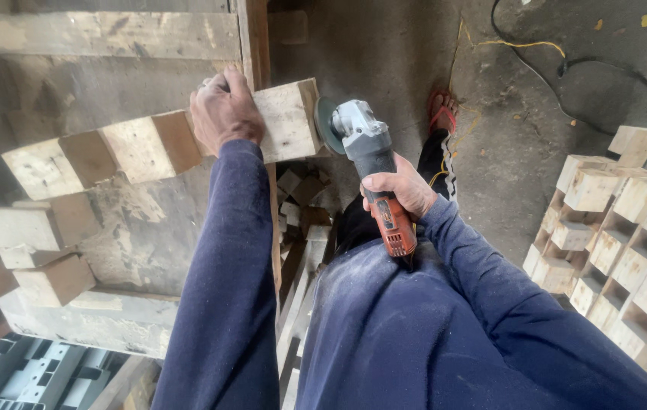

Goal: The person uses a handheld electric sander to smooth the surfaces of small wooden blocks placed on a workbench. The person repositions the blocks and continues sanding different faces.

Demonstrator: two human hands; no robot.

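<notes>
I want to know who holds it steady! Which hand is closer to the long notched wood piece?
Left. The left hand grips the top of the notched wood piece, while the right hand holds the angle grinder off past its end.

We've got a long pale notched timber beam (156, 144), raw wood, rough-sawn and matt, with darker brown faces in the notches. The angle grinder (373, 163) shows a dull grey metal head, a matt dark body and an orange plastic handle, scuffed and dusty. Our dark blue cloth sleeves (225, 288) look soft, dusted pale. The concrete floor (506, 152) is grey and gritty.
</notes>
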